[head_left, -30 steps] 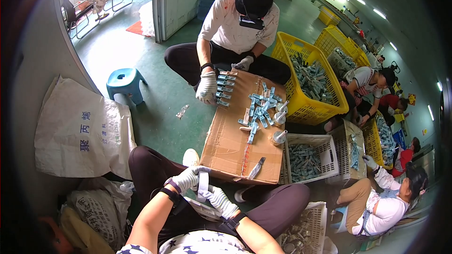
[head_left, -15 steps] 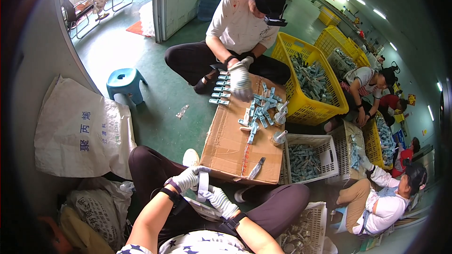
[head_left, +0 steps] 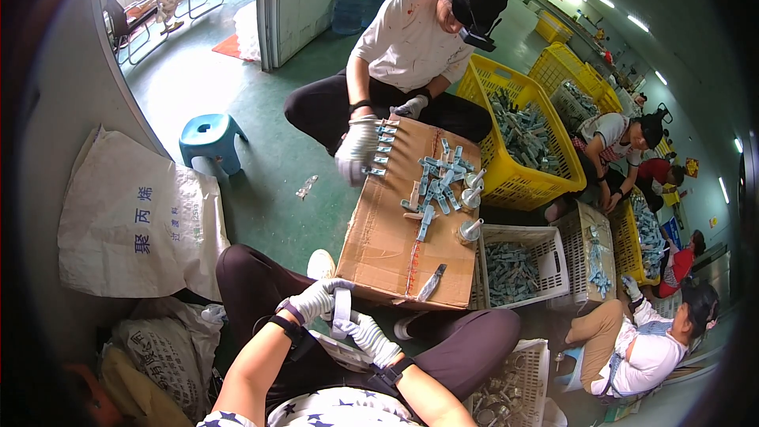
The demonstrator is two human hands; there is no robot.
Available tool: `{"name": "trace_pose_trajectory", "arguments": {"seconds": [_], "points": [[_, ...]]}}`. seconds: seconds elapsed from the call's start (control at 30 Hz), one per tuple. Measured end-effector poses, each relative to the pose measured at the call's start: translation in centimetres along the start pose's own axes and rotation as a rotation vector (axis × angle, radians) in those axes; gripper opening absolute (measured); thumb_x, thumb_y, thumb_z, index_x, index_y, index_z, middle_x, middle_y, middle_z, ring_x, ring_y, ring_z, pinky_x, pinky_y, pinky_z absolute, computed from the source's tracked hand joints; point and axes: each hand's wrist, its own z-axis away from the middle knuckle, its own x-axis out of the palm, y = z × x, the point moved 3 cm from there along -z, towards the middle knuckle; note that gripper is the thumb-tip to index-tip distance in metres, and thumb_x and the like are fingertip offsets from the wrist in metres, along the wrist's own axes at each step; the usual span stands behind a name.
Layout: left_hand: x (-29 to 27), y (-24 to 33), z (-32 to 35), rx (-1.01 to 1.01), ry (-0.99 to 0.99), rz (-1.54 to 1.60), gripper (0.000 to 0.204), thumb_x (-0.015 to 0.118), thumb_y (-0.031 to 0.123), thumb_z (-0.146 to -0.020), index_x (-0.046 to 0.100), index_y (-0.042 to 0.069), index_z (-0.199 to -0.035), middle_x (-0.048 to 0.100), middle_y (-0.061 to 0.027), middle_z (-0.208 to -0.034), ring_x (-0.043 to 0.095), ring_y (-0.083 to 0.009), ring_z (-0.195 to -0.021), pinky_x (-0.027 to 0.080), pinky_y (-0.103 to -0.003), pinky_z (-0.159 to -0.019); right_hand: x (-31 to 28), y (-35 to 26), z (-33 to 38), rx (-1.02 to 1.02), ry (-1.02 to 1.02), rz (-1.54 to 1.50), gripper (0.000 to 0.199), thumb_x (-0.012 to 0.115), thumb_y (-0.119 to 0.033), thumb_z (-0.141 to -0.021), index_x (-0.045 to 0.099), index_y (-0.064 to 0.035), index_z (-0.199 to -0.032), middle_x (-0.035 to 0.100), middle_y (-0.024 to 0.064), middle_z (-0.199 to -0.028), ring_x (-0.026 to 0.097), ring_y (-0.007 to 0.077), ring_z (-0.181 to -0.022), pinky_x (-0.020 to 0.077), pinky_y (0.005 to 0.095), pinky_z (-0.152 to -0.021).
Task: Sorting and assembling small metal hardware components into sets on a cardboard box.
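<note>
Over my lap, both gloved hands are closed on a white ring (head_left: 341,310) that looks like a roll of tape. My left hand (head_left: 311,301) grips its upper left side. My right hand (head_left: 371,341) has its fingers at the lower right side. In front stands a brown cardboard box (head_left: 379,253) with a pile of light-blue clips (head_left: 439,182) on top. A row of similar clips (head_left: 383,149) lines its far left edge. A slim grey tool (head_left: 431,283), its kind unclear, lies at the near edge.
Across the box sits a co-worker (head_left: 411,39) in gloves. Yellow crates (head_left: 526,182) and a white crate (head_left: 545,265) of clips stand right; a crate of metal parts (head_left: 534,379) is beside my leg. Left are a blue stool (head_left: 212,142) and a white sack (head_left: 142,213).
The co-worker's gloved hand has moved from above the box to the clip row's near end, and their head has shifted right. My hands and the white ring have barely moved.
</note>
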Motion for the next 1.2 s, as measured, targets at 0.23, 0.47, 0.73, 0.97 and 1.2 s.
{"name": "trace_pose_trajectory", "arguments": {"seconds": [0.23,0.47,0.73,0.97,1.2], "points": [[-0.5,-0.4,-0.4,0.034,0.003,-0.028,0.017,0.069,0.006,-0.087,0.06,-0.003,-0.099,0.056,-0.0041,-0.077,0.053,-0.0158,-0.073,0.049,-0.034,-0.073,0.2,-0.2,0.1,0.002,0.0,0.007,0.038,0.065,-0.017,-0.094,0.061,0.0011,-0.127,0.065,0.0068,-0.121,0.06,0.0144,-0.109,0.0449,0.0291,-0.1],[-0.6,-0.3,-0.1,0.024,0.014,-0.081,0.023,0.069,0.008,-0.087,0.058,-0.004,-0.104,0.06,-0.0103,-0.091,0.058,-0.0215,-0.086,0.05,-0.039,-0.084,0.1,0.0,0.0,0.007,0.002,0.0,0.038,0.065,-0.017,-0.094,0.06,0.0011,-0.127,0.065,0.0073,-0.121,0.06,0.0145,-0.109,0.0448,0.0295,-0.1],[0.7,0.5,0.7,0.018,-0.026,-0.128,0.033,0.069,0.009,-0.087,0.056,-0.005,-0.113,0.061,-0.0153,-0.097,0.059,-0.027,-0.095,0.048,-0.049,-0.091,-0.3,0.2,-0.1,0.005,0.004,0.021,0.039,0.065,-0.017,-0.094,0.059,0.0011,-0.128,0.065,0.0074,-0.122,0.06,0.0151,-0.109,0.045,0.0297,-0.1],[-0.4,0.0,-0.1,0.048,-0.048,-0.19,0.022,0.067,0.006,-0.088,0.06,-0.003,-0.107,0.06,-0.0099,-0.095,0.058,-0.0211,-0.091,0.049,-0.04,-0.089,-0.2,0.0,0.0,0.004,-0.004,0.022,0.041,0.066,-0.018,-0.094,0.058,0.0018,-0.128,0.065,0.0078,-0.121,0.06,0.0153,-0.109,0.0455,0.0298,-0.1],[-0.8,-0.2,-0.2,0.068,-0.03,-0.278,0.02,0.064,0.005,-0.091,0.062,0.0,-0.11,0.059,-0.0038,-0.09,0.056,-0.0156,-0.086,0.05,-0.032,-0.086,-0.1,0.0,0.1,0.003,-0.007,0.021,0.041,0.065,-0.018,-0.094,0.058,0.0018,-0.129,0.065,0.0077,-0.121,0.06,0.0152,-0.109,0.0455,0.0299,-0.1]]}}
